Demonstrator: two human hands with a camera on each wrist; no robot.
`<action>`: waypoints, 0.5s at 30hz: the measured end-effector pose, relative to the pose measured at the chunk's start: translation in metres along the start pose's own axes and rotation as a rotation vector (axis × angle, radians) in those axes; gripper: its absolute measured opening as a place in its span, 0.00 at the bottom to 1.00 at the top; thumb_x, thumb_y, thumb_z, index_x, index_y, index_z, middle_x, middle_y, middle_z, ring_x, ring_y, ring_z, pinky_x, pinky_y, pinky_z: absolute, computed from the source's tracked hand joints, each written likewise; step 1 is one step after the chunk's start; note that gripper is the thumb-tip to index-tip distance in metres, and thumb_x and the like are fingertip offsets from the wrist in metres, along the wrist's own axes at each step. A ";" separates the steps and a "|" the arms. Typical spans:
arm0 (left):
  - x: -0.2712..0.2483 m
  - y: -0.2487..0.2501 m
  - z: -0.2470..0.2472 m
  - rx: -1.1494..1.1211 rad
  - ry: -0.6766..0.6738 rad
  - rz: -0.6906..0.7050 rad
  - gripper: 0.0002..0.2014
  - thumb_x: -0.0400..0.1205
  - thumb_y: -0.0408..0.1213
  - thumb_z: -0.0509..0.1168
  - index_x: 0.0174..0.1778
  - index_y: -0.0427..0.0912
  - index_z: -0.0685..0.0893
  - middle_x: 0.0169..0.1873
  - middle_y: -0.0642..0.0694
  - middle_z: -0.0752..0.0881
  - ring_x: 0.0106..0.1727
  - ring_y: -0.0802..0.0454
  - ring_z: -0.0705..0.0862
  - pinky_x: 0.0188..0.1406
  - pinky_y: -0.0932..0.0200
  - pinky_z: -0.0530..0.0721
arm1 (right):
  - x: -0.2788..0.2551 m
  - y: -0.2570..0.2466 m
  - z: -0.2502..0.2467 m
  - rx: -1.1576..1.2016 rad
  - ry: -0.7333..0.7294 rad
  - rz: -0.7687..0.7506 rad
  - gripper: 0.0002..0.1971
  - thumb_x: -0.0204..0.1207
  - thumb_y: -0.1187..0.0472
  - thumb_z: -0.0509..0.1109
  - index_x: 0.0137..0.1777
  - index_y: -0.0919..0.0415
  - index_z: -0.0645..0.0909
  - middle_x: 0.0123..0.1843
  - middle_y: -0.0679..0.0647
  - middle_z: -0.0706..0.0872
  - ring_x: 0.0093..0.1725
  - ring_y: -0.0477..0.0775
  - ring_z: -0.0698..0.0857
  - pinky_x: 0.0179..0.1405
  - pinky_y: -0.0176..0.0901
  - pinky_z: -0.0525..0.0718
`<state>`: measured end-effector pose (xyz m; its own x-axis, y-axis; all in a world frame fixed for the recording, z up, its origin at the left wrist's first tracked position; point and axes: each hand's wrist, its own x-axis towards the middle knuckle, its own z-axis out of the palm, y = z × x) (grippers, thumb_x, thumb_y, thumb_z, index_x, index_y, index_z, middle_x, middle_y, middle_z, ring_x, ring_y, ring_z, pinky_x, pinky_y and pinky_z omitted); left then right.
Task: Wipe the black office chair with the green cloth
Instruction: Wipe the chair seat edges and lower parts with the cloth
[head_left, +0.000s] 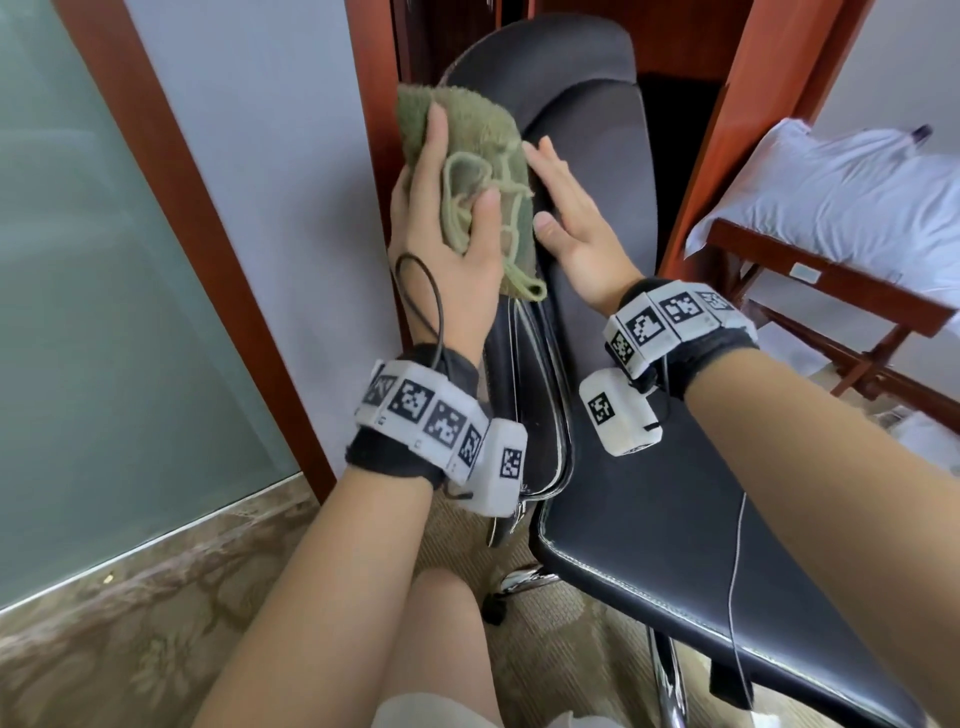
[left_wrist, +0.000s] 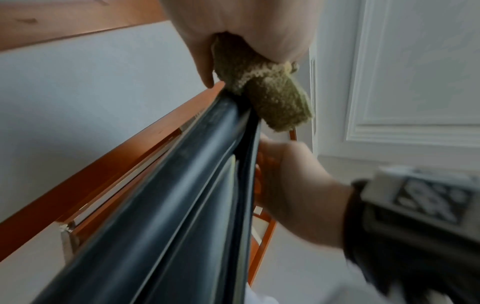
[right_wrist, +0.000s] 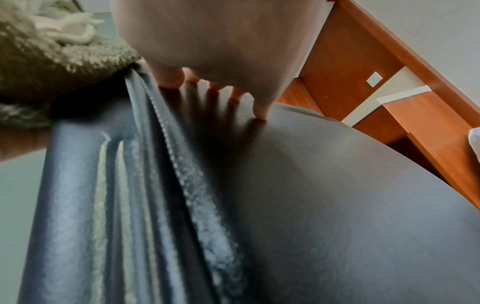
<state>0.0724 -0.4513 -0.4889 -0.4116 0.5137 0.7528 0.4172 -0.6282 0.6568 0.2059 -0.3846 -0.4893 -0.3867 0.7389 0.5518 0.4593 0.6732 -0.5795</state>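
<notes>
A bedroom, likely in a hotel: a bed with white bedding (head_left: 841, 192), a folding wooden luggage rack (head_left: 831, 291), patterned carpet (head_left: 156, 634), reddish wood trim (head_left: 208, 208) and a frosted glass panel (head_left: 78, 260).

Soft daylight (wrist views blurred, warped)

A: Where's the green cloth (head_left: 483, 150)?

B: Bunched and folded over the left edge of the black office chair (head_left: 587, 171) backrest, near its top. It is a fuzzy olive terry with a pale stitched hem, and one corner hangs down the backrest's edge.

A: And the chair?

B: Black leather-like upholstery with pale stitching along the seams and a chrome frame below the seat. Its backrest rises away from the seat, smooth and slightly domed beside the cloth
</notes>
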 end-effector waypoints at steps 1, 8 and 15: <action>-0.011 -0.005 -0.001 0.012 -0.013 0.000 0.28 0.79 0.36 0.65 0.78 0.42 0.69 0.69 0.39 0.77 0.69 0.50 0.77 0.69 0.51 0.76 | 0.000 0.000 0.000 0.001 0.002 0.004 0.30 0.82 0.52 0.56 0.82 0.58 0.53 0.84 0.62 0.49 0.83 0.64 0.45 0.80 0.52 0.46; -0.038 -0.010 -0.016 0.056 -0.144 0.031 0.27 0.78 0.31 0.65 0.75 0.42 0.71 0.72 0.36 0.72 0.73 0.46 0.72 0.73 0.58 0.71 | 0.000 -0.002 -0.002 -0.006 0.004 0.023 0.29 0.82 0.53 0.53 0.82 0.58 0.54 0.84 0.61 0.49 0.83 0.63 0.45 0.78 0.45 0.46; 0.052 0.032 -0.005 0.288 -0.207 0.120 0.20 0.75 0.35 0.68 0.65 0.46 0.82 0.76 0.39 0.67 0.75 0.49 0.70 0.64 0.81 0.59 | 0.003 -0.004 -0.005 0.156 -0.034 0.034 0.38 0.72 0.33 0.55 0.79 0.52 0.56 0.84 0.56 0.52 0.83 0.55 0.47 0.82 0.53 0.45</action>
<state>0.0601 -0.4476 -0.4289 -0.1854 0.5723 0.7988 0.6755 -0.5161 0.5266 0.2067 -0.3855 -0.4820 -0.4011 0.7600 0.5114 0.3441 0.6424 -0.6848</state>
